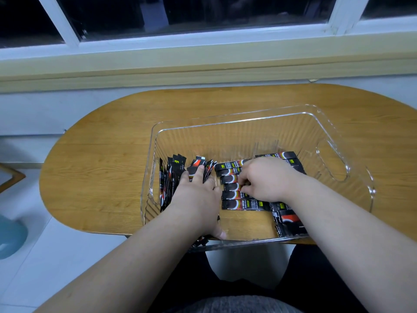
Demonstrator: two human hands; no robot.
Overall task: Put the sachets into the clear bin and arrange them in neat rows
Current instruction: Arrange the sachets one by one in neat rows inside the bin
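Sachets (239, 204): black sticks, all inside the clear bin (225, 141). An upright bunch (171, 175) stands at its left end, a flat row (230, 187) lies across the middle, and a loose pile (286, 220) sits in its near right corner.
Clear bin: on the wooden surface (101, 136), right at the near edge.
Left hand (198, 195): fingers straight and close together, pressed against the upright bunch.
Right hand (266, 179): fingers curled, tips clamped on one sachet in the flat row.
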